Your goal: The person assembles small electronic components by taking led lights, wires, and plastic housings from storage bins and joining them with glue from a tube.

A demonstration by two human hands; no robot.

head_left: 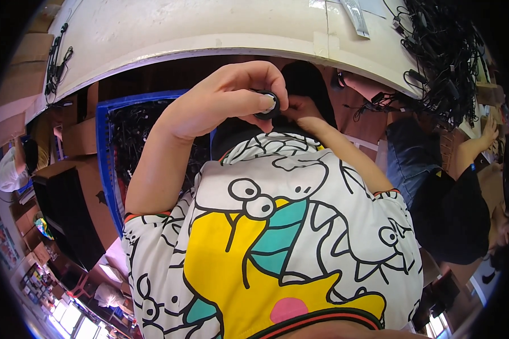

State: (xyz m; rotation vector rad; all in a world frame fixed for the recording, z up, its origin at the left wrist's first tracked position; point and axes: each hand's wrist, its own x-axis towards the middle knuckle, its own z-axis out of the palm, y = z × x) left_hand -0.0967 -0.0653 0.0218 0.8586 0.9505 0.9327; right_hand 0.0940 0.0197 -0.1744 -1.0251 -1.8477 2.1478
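My left hand (226,96) is raised in front of my lap, its thumb and fingers closed round a small black coiled cable (260,116). Only the rounded edge of that coil shows between the thumb and fingers. Just to the right and slightly lower, my right hand (304,114) is held with bent fingers close to the left one. Its fingertips are partly hidden in shadow, and what they pinch, if anything, cannot be made out. Under my left forearm stands a blue crate (103,141) filled with tangled black cables (133,141).
Ahead runs the edge of a white table (209,34), with a large heap of black cables (441,51) at its right and a few cables (56,62) at its left. A pale strip (354,20) lies on top. Another person (444,209) is close at the right; cardboard boxes (87,138) stand left.
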